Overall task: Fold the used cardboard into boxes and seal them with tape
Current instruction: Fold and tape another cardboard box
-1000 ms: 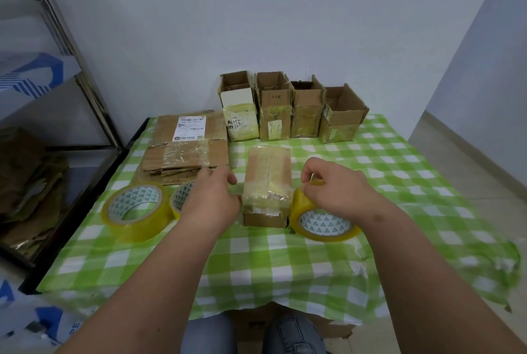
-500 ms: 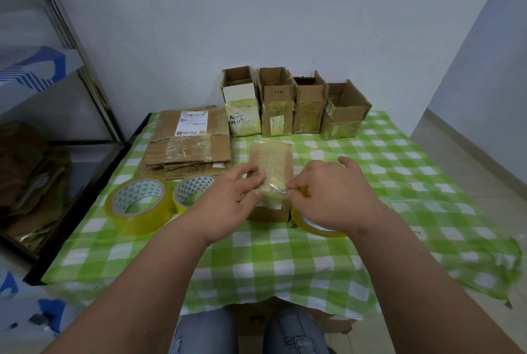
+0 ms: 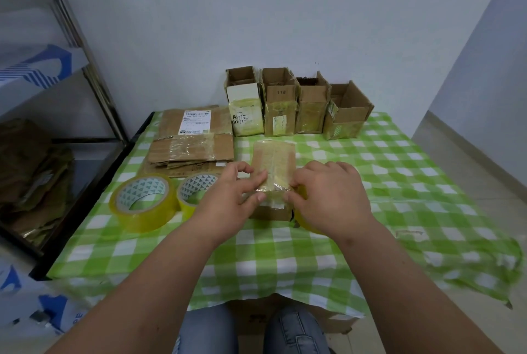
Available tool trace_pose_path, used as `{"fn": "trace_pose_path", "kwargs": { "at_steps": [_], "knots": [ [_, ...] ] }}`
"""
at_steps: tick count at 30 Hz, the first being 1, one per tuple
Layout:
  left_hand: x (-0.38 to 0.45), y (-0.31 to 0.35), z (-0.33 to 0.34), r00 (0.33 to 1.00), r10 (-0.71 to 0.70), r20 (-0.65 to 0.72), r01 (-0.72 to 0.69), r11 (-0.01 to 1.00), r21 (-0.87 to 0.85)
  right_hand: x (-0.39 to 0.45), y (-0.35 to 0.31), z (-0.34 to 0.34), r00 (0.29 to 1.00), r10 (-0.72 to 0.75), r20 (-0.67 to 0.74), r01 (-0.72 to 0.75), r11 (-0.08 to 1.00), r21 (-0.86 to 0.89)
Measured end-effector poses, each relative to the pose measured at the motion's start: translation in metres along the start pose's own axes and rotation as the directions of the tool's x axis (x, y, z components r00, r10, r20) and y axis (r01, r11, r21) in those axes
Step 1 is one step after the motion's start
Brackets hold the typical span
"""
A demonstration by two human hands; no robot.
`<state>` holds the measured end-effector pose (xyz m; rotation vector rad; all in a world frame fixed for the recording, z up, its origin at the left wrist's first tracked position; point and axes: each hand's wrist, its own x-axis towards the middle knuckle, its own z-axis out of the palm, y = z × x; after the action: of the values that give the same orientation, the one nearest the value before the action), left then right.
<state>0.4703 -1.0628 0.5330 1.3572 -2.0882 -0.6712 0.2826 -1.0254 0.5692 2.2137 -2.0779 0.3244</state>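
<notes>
Box [image 3: 272, 165] sits mid-table on green check cloth [image 3: 399, 182], brown cardboard, pretty beat up, top wrapped in shiny yellowish tape. Long axis runs straight away from person, far end toward wall. Left hand [image 3: 228, 199] fingers pressing flat on near top edge, thumb underneath on front face. Right hand [image 3: 328, 196] curled, pinching tape at box's near right corner, tape roll [image 3: 306, 221] mostly hidden under it. Two more rolls [image 3: 142, 201] just left of box. Flat cardboard stack [image 3: 194, 148] behind those. Four open boxes [image 3: 296, 105] lined up by wall.

Pale blue-white walls [image 3: 285, 11], metal shelving [image 3: 94, 79] at left, tiled floor [image 3: 470, 171].
</notes>
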Motion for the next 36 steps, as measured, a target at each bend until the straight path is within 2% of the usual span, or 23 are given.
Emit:
{"fn": "trace_pose_path", "kwargs": {
  "at_steps": [5,8,10,15,18,20,22,25,31,36],
  "knots": [
    [0.0,-0.002,0.015,0.983,0.059,-0.176,-0.052,0.998,0.044,-0.001,-0.005,0.004,0.999,-0.001,-0.049,-0.002,0.998,-0.065],
    [0.001,0.0,0.023,0.965,0.028,-0.259,-0.03,1.0,-0.001,-0.002,-0.007,0.005,0.998,0.01,-0.067,-0.015,0.997,-0.076],
    [0.001,0.003,0.026,0.965,-0.016,-0.263,0.005,0.999,-0.041,-0.002,-0.007,0.005,0.998,0.013,-0.066,-0.018,0.997,-0.072],
    [-0.002,0.005,0.018,0.986,-0.092,-0.136,0.081,0.993,-0.082,0.001,0.0,0.003,1.0,-0.001,-0.019,0.001,1.0,-0.009],
    [-0.001,-0.002,-0.002,0.982,-0.185,0.049,0.19,0.923,-0.334,0.004,0.007,0.0,0.999,-0.016,0.049,0.012,0.997,0.076],
    [0.0,-0.007,-0.01,0.972,-0.196,0.128,0.231,0.892,-0.388,0.006,0.009,-0.004,0.994,-0.022,0.103,0.008,0.992,0.129],
    [-0.001,-0.008,-0.01,0.976,-0.181,0.125,0.213,0.921,-0.327,0.007,0.01,-0.007,0.991,-0.024,0.13,0.006,0.99,0.142],
    [0.0,-0.008,-0.006,0.99,-0.138,0.04,0.144,0.96,-0.24,0.008,0.009,-0.006,0.992,-0.019,0.121,0.004,0.992,0.129],
    [0.002,-0.001,0.004,0.981,-0.114,-0.157,0.11,0.993,-0.031,0.003,-0.002,0.001,1.0,0.028,-0.004,-0.028,1.0,0.004],
    [0.001,0.003,0.007,0.969,-0.106,-0.224,0.112,0.994,0.014,0.001,-0.006,0.003,0.998,0.034,-0.045,-0.036,0.999,-0.031]
  ]
}}
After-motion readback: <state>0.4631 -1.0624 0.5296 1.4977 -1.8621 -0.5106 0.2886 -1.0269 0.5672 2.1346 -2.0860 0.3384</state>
